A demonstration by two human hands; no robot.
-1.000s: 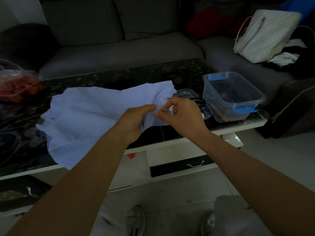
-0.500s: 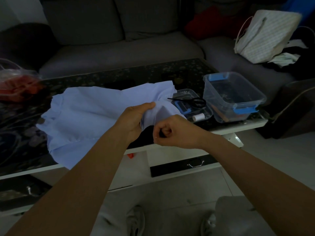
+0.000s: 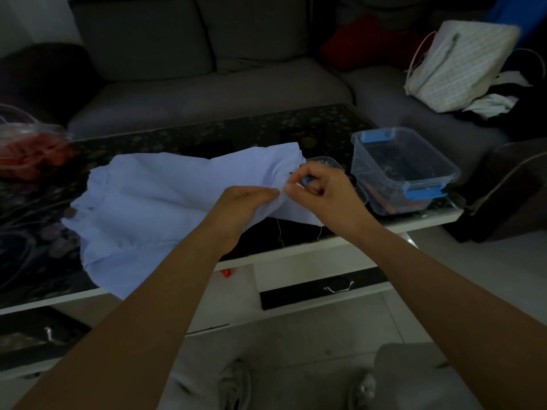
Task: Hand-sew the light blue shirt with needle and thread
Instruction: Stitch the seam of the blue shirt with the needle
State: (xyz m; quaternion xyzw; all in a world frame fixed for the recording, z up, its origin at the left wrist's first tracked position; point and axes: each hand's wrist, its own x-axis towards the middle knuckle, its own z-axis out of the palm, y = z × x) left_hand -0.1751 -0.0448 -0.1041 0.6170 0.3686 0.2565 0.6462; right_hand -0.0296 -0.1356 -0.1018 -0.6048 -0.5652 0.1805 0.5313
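so the light blue shirt (image 3: 154, 202) lies spread over the dark table (image 3: 35, 261), left hand (image 3: 242, 202) grips a bunched fold, right hand (image 3: 325, 193) pinches the fabric edge just beside it with curled fingers, thread (image 3: 279, 233) dangling below, clear box (image 3: 414, 161) further right

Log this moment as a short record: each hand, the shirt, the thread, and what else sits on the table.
left hand: grips a bunched fold of the light blue shirt
right hand: pinches the same fold beside the left hand; needle too small to see
shirt position: spread on the table, near edge lifted by both hands
thread: two pale strands hang below the lifted edge
table top: dark, patterned; clear bin with blue latches at the right
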